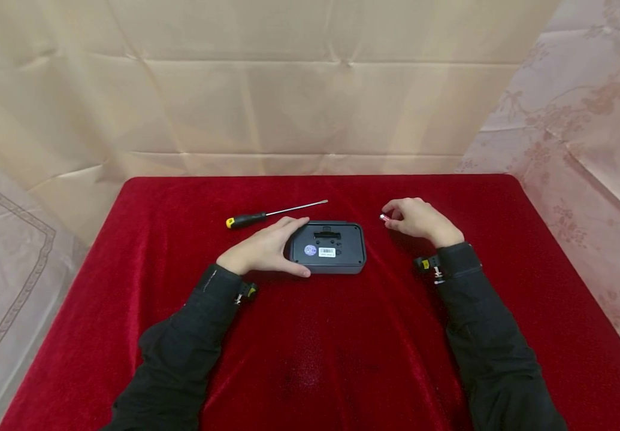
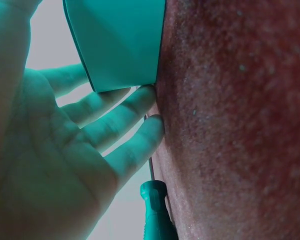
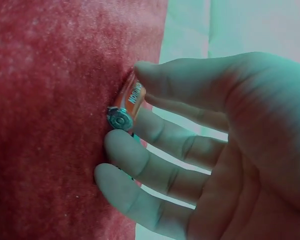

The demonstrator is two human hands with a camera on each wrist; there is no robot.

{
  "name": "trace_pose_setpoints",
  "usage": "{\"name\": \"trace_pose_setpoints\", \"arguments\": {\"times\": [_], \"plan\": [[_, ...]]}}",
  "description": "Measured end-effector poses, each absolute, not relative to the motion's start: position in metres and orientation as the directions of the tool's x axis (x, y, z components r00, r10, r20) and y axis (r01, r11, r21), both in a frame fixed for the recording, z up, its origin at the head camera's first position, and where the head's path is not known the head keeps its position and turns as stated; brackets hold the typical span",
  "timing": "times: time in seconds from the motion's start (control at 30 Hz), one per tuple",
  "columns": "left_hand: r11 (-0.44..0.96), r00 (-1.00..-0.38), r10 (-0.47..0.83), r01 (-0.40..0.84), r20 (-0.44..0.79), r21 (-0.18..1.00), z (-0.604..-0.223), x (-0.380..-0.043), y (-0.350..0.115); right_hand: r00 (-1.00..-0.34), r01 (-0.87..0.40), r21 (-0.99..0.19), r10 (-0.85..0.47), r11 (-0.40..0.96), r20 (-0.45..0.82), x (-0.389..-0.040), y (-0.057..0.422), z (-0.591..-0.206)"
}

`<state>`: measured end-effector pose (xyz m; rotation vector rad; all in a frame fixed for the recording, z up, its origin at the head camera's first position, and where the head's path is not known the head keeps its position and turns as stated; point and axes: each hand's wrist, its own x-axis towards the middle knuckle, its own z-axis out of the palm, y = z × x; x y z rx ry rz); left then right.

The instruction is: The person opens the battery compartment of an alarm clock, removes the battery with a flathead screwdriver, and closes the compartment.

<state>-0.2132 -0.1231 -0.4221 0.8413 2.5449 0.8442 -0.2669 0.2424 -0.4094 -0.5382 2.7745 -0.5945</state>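
A black box-shaped device (image 1: 342, 263) lies on the red cloth with its back up, showing a barcode label (image 1: 327, 252), a round purple sticker and a dark recess (image 1: 327, 234). Spanning its left end, my left hand (image 1: 266, 248) grips it, thumb along the near side and fingers at the far side. The left wrist view shows the fingertips at the corner of the device. To the right, my right hand (image 1: 414, 218) pinches a small red cylindrical battery (image 3: 127, 105) between thumb and fingers, close over the cloth. The battery's flat metal end faces the right wrist camera.
Behind the device lies a flat-blade screwdriver (image 1: 250, 219) with a black and yellow handle, its shaft pointing right. Red velvet cloth (image 1: 310, 347) covers the table. Pale curtains (image 1: 299, 108) hang behind it and at both sides.
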Motion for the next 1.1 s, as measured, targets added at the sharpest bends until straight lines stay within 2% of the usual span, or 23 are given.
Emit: {"name": "trace_pose_setpoints", "arguments": {"times": [0.4, 0.7, 1.1], "plan": [[0.654, -0.770, 0.626, 0.434, -0.122, 0.619, -0.422, -0.214, -0.122, -0.962, -0.222, -0.408, -0.267, 0.886, -0.056, -0.269, 0.250, -0.401], [0.654, -0.771, 0.624, 0.428, -0.125, 0.624, -0.422, -0.214, -0.122, -0.959, -0.184, -0.367, -0.249, 0.912, -0.139, -0.272, 0.254, -0.406], [0.657, -0.770, 0.625, 0.427, -0.132, 0.621, -0.419, -0.214, -0.120, -0.957, -0.190, -0.365, -0.254, 0.912, -0.138, -0.272, 0.259, -0.411]]}}
